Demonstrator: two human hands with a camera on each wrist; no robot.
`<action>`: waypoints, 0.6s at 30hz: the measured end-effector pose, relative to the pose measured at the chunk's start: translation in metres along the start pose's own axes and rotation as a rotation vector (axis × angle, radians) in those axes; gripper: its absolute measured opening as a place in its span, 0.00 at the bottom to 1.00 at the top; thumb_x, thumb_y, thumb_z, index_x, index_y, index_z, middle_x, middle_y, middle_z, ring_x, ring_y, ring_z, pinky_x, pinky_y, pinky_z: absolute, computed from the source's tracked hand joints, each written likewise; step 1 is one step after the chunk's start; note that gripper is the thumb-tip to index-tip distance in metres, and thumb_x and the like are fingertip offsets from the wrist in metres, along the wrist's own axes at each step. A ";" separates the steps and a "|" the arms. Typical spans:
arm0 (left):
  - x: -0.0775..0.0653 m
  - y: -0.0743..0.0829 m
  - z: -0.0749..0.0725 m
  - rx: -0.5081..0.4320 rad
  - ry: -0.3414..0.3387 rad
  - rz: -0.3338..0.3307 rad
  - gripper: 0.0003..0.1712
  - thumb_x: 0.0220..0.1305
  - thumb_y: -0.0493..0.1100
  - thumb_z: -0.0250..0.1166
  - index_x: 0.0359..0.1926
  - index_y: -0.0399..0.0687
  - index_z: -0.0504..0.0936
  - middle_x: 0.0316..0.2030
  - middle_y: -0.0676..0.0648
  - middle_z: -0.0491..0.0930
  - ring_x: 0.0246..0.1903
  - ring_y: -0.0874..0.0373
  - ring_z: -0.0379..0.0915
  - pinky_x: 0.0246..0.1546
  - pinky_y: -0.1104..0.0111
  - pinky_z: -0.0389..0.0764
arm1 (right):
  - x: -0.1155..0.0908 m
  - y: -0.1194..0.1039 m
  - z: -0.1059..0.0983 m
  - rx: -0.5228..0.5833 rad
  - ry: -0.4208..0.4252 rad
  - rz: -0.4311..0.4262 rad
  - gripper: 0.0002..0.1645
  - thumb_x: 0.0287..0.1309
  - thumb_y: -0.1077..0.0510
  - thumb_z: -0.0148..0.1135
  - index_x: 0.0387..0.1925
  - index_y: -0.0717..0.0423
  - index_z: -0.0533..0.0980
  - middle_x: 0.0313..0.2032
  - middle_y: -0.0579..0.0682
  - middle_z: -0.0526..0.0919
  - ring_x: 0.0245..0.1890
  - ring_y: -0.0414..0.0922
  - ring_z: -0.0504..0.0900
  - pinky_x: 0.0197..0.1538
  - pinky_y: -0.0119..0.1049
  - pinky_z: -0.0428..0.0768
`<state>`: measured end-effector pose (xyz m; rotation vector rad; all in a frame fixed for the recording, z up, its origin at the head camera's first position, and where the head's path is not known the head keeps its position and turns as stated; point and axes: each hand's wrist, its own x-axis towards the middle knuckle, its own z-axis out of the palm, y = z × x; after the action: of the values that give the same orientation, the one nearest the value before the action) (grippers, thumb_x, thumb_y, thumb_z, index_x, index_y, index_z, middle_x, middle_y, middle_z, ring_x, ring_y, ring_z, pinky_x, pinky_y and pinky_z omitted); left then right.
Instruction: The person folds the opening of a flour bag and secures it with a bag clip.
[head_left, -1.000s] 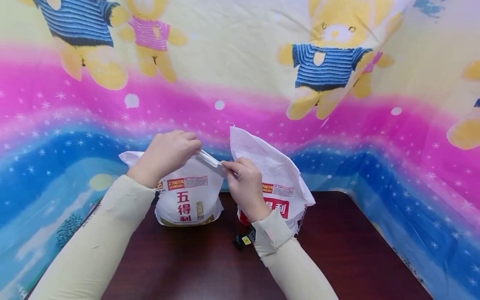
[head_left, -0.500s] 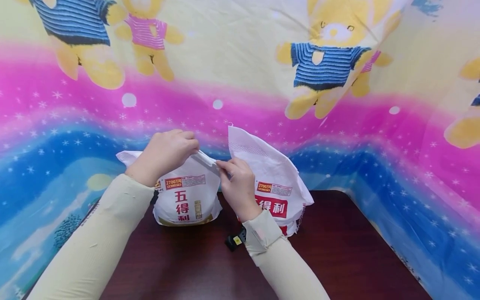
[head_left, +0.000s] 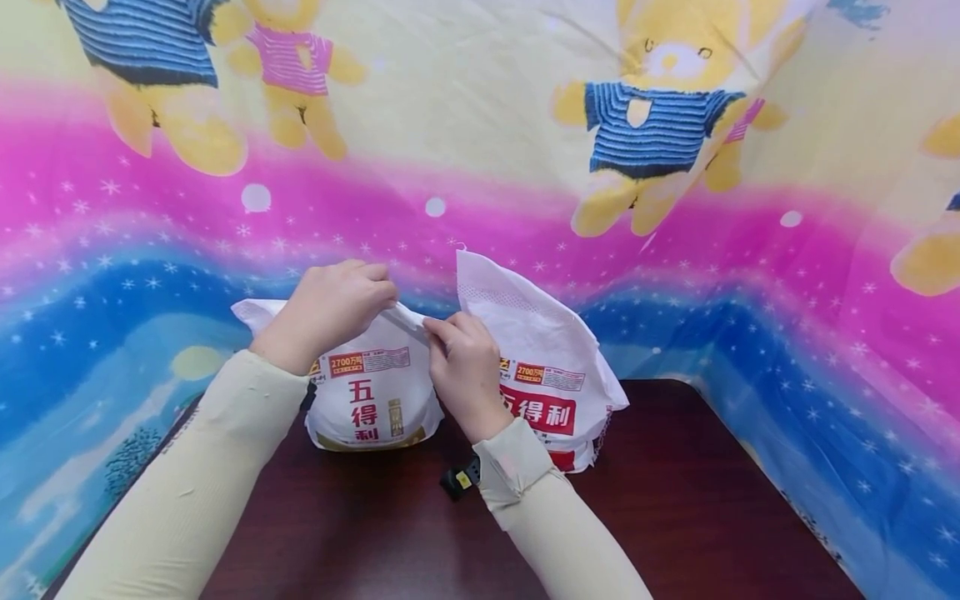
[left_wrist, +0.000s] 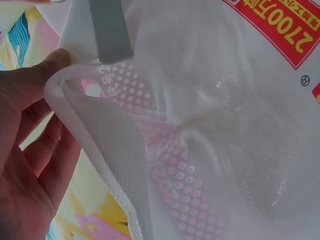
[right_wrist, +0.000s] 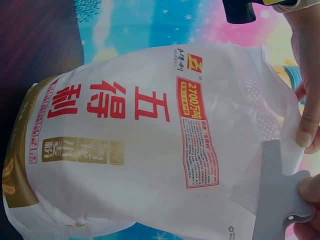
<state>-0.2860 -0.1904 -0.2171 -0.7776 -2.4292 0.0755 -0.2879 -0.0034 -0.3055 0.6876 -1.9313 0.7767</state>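
Left of centre in the head view, a white flour bag (head_left: 393, 362) with red lettering stands upright on the table. My left hand (head_left: 326, 308) holds its top edge; the left wrist view shows thumb and fingers (left_wrist: 52, 62) pinching the rim, which gapes slightly beside them. My right hand (head_left: 468, 375) grips a grey bag clip (right_wrist: 280, 192) by its tab, thumb on top. The clip's long bar lies across the bag's upper edge, its end (left_wrist: 110, 32) close to the left fingers. Whether the bar is closed over the plastic I cannot tell.
A second white flour bag (head_left: 540, 333), with a red label, stands just right of the first, partly behind my right hand. Both are on a dark brown table (head_left: 375, 533). A cartoon-bear cloth (head_left: 487, 125) hangs behind and at both sides.
My right hand has moved left with the clip along the bag's top edge, nearer the left hand. More of the second bag's label shows. The left hand keeps its hold.
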 end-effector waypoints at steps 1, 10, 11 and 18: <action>0.000 0.000 0.000 0.001 0.002 0.002 0.08 0.59 0.39 0.76 0.40 0.50 0.89 0.34 0.49 0.82 0.35 0.51 0.82 0.33 0.57 0.86 | 0.000 0.000 0.000 -0.001 -0.001 0.001 0.09 0.60 0.66 0.70 0.42 0.60 0.88 0.30 0.51 0.83 0.31 0.46 0.78 0.34 0.34 0.78; 0.000 0.001 0.004 0.027 0.043 0.046 0.09 0.58 0.37 0.76 0.40 0.51 0.88 0.34 0.49 0.82 0.35 0.51 0.81 0.29 0.56 0.85 | -0.002 0.005 -0.005 -0.029 -0.013 0.001 0.12 0.59 0.63 0.73 0.45 0.59 0.87 0.33 0.50 0.85 0.32 0.46 0.81 0.36 0.36 0.80; 0.000 0.002 0.005 0.029 0.048 0.049 0.10 0.57 0.36 0.76 0.39 0.51 0.88 0.33 0.49 0.82 0.35 0.51 0.81 0.29 0.56 0.85 | -0.002 0.006 -0.005 -0.023 -0.016 0.002 0.12 0.58 0.63 0.73 0.45 0.58 0.87 0.33 0.50 0.85 0.33 0.46 0.81 0.36 0.37 0.80; -0.003 0.004 0.006 0.029 0.035 0.043 0.11 0.56 0.36 0.77 0.40 0.52 0.87 0.35 0.49 0.83 0.38 0.52 0.81 0.33 0.56 0.86 | -0.005 0.012 -0.008 0.058 -0.020 0.011 0.15 0.56 0.64 0.75 0.46 0.59 0.87 0.36 0.50 0.85 0.37 0.47 0.82 0.39 0.39 0.81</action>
<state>-0.2855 -0.1883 -0.2242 -0.8123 -2.3733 0.1124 -0.2898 0.0112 -0.3099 0.7229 -1.9390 0.8386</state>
